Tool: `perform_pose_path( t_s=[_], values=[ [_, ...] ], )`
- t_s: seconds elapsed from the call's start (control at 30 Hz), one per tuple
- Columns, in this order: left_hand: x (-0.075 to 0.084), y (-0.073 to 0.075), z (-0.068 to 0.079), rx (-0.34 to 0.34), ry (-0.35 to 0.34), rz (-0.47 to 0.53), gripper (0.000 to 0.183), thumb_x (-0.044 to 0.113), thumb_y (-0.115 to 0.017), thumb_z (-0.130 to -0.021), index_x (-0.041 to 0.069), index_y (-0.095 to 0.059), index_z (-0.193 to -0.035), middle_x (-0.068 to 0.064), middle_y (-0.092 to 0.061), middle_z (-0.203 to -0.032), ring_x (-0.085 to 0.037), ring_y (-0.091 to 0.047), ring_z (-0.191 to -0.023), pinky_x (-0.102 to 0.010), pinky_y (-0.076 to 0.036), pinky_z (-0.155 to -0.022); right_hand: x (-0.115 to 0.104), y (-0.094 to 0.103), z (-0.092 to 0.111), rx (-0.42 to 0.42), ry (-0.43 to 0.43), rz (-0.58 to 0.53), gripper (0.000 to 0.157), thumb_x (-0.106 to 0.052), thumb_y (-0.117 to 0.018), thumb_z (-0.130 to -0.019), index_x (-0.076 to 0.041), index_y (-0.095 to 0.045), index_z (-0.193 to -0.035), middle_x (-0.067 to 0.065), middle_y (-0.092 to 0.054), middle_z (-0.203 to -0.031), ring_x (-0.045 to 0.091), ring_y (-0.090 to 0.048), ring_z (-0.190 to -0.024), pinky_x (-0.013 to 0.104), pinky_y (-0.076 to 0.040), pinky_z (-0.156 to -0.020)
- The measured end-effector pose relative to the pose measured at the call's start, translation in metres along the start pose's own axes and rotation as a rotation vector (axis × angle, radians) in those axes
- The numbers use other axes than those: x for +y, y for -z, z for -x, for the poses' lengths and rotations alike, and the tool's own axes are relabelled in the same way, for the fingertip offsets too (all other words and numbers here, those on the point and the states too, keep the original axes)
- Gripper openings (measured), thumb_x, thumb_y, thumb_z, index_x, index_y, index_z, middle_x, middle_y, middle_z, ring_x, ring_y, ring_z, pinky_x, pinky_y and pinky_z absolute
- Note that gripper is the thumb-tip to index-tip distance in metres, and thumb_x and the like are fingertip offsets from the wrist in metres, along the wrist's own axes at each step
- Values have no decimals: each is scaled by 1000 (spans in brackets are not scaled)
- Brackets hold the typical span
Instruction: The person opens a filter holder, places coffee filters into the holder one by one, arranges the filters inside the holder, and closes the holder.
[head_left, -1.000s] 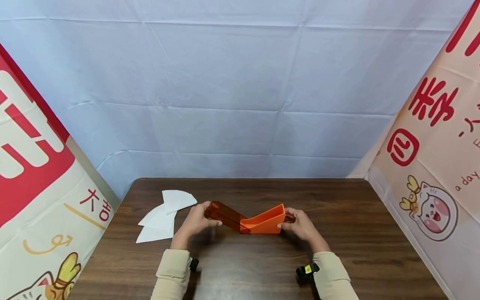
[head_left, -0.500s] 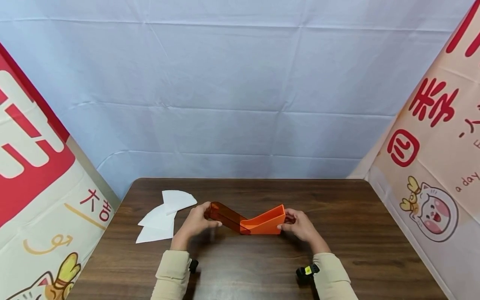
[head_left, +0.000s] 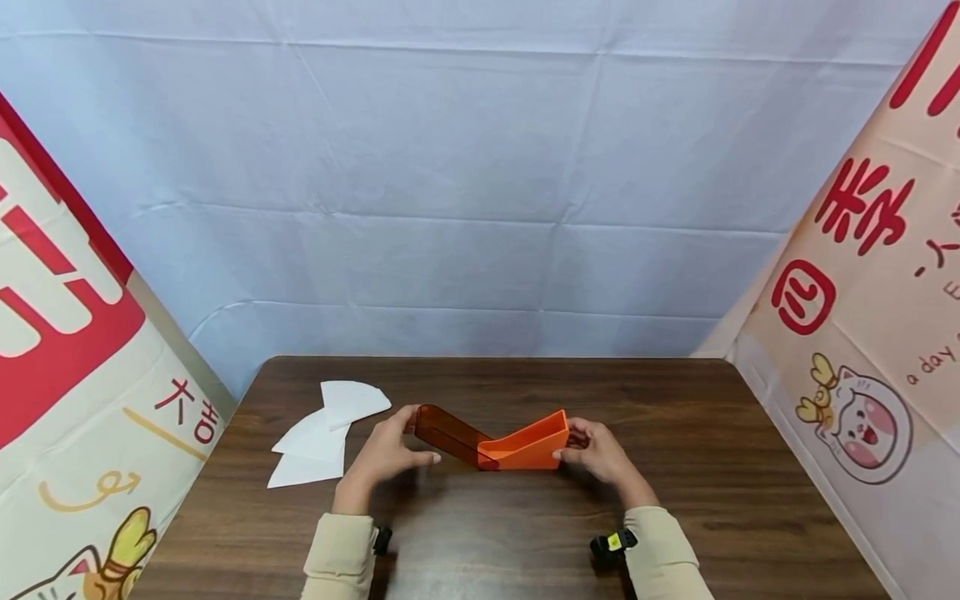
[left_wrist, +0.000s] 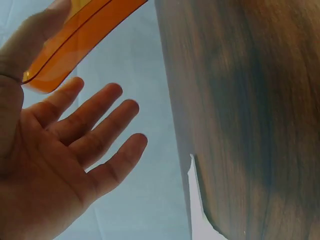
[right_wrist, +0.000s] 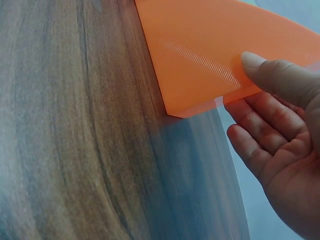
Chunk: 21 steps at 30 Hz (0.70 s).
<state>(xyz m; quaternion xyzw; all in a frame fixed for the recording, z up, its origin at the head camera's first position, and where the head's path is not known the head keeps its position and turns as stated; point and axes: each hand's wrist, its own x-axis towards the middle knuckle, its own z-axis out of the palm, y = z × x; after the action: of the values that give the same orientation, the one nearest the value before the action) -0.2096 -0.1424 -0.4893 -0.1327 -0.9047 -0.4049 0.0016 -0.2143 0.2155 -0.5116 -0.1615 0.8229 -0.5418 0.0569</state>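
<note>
Dark wood-grain table (head_left: 675,467), rectangular, with rounded far corners. White paper pieces (head_left: 322,433) on the left part of the table top: three fan-shaped sheets (wedge outline, curved far edge), overlapping, lying flat. Pale blue cloth backdrop (head_left: 480,183) behind the far table edge, creased in horizontal folds. Printed banner (head_left: 67,350) at left: cream ground, red block, red characters, cartoon cat partly cut off at the near edge. Printed banner (head_left: 870,333) at right: peach ground, red characters, cartoon cat face, partial lettering "a day".
</note>
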Motion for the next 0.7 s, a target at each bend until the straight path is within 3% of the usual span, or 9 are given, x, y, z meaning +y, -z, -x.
perform_pose_path(
  t_s=[0.13,0.2,0.37,0.5,0.7],
  values=[
    [-6,1,1,0,-3,-156,78,15,-86,-66,5,-47,-133,-11,-56,-123,-34,-48,-115,-50,-40,-91,-1,-2,0,8,-6,-4,35,2,-73,-77,8,-60,-110,16,-65,-101,30,-61,-93,36,-50,-80],
    [-11,1,2,7,-8,-250,77,15,-85,-67,6,-48,-133,-14,-53,-126,-37,-48,-115,-50,-40,-90,9,-2,-3,11,-6,-10,37,-2,-74,-77,6,-60,-111,15,-65,-102,27,-62,-93,34,-50,-79],
    [-23,3,2,91,-74,-423,58,23,-82,-72,9,-58,-123,-14,-56,-120,-34,-57,-100,-49,-47,-79,15,-4,-5,8,0,-15,40,-7,-75,-78,5,-59,-112,14,-65,-103,26,-62,-94,33,-50,-79],
    [-29,6,1,154,-105,-458,50,24,-80,-73,8,-62,-117,-13,-59,-113,-33,-58,-96,-47,-48,-76,15,-4,-5,11,-14,-18,40,-7,-76,-77,4,-60,-112,13,-65,-102,24,-62,-92,31,-50,-79],
    [-39,12,-2,169,-81,-462,49,24,-79,-74,4,-62,-116,-17,-58,-110,-36,-58,-93,-50,-48,-73,14,-1,-4,4,1,-23,38,-4,-76,-76,5,-60,-109,13,-65,-100,24,-62,-91,29,-50,-79]
  ],
)
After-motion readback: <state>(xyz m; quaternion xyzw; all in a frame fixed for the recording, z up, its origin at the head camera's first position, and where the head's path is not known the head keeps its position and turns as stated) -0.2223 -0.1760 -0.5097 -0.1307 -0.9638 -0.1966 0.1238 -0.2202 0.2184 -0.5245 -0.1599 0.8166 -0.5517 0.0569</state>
